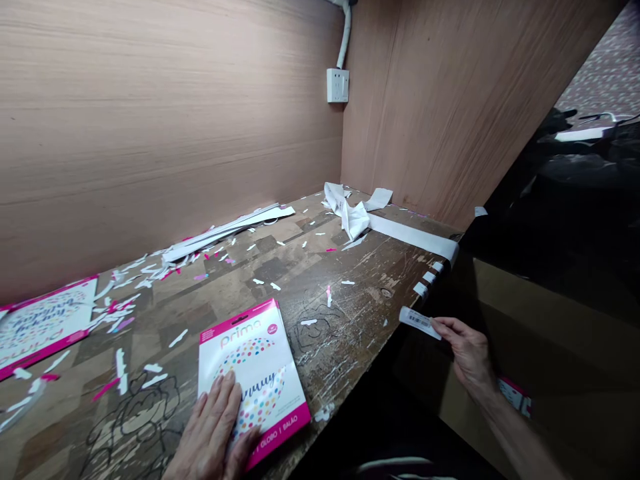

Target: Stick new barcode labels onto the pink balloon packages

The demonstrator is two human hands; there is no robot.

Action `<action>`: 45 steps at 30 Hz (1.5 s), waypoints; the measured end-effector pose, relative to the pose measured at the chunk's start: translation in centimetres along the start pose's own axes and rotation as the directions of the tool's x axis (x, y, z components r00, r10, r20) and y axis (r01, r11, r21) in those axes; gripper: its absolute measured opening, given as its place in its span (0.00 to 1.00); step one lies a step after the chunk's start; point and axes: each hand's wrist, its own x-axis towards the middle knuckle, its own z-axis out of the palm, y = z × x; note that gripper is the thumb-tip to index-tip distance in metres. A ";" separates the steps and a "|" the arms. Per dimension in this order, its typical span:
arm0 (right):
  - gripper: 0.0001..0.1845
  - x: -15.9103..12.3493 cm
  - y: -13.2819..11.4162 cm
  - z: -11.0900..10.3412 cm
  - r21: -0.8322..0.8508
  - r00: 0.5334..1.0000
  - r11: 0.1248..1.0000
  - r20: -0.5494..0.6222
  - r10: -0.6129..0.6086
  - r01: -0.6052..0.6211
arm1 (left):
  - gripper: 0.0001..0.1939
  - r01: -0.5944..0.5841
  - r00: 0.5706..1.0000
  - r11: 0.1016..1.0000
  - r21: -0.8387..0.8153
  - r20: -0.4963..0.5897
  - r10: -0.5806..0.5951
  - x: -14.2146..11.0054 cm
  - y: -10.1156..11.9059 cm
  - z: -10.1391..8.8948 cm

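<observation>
My left hand (216,423) lies flat on a balloon packet (267,343), white with pink bands and a balloon of coloured dots, on the wooden table. "Prima" is printed near its top, and my fingers cover part of the lettering. Past the table's right edge, my right hand (467,350) pinches a white barcode label (420,323) between thumb and fingers. The label sticks out to the left, slightly curled. A long strip of white label backing (410,235) runs across the table to its edge, crumpled at the far end.
More balloon packets (50,327) lie at the left. Small white and pink paper scraps (120,373) litter the table (350,320). Flat white strips (227,233) rest along the back panel. A socket (338,85) hangs in the corner. Below right stands a cardboard box (525,313).
</observation>
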 end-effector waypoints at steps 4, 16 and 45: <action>0.10 -1.4 -4.1 1.1 0.013 0.994 0.995 0.033 -0.102 0.102 | 0.34 -0.018 1.000 0.998 0.057 -0.007 0.018 0.1 0.9 -0.6; 0.16 -8.5 -7.1 18.4 -0.341 0.435 0.939 0.839 0.328 -0.052 | 0.31 0.219 0.946 0.972 -0.086 0.262 -0.190 0.8 3.9 -3.2; 0.14 -11.6 -6.0 22.0 -0.550 0.403 0.835 0.770 0.494 0.028 | 0.39 0.299 0.945 0.909 -0.290 0.221 -0.240 0.0 4.0 -2.3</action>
